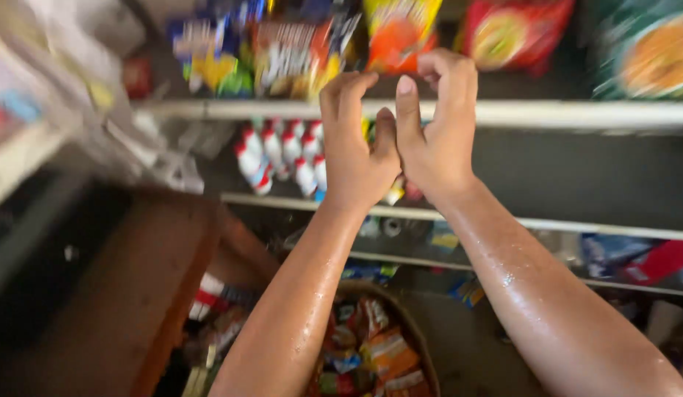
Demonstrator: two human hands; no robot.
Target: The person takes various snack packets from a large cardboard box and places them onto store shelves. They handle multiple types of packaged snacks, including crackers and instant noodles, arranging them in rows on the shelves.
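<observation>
At the bottom centre of the frame, nearest the camera, a round basket (422, 345) holds a heap of small snack packets (371, 353), with a brown counter (128, 294) running up the lower left. Two bare forearms, wet and shining, rise from the bottom edge to the middle of the frame, where the left hand (354, 147) and the right hand (438, 129) meet, thumbs touching or nearly so, in front of a white shelf edge (547, 114). Both hands are curled, fingers hooked inward at the level of that edge; whether either one pinches anything cannot be told, since the view is blurred and nothing shows plainly between the fingers. Just above the fingertips, at upper centre, hangs an orange packet (400, 29), the nearest thing to both hands, flanked by a dark packet (297, 55) to its left and a red packet (514, 33) to its right. Behind the left wrist, one shelf lower, stands a cluster of white bottles (279, 158) with red caps. As a judgement, fine work at this height goes best with the wrists steady, the grip taken low on the orange packet's edge, and the neighbouring packets left undisturbed. Farther right, a green packet (646, 48) fills the upper right corner, out of focus.
</observation>
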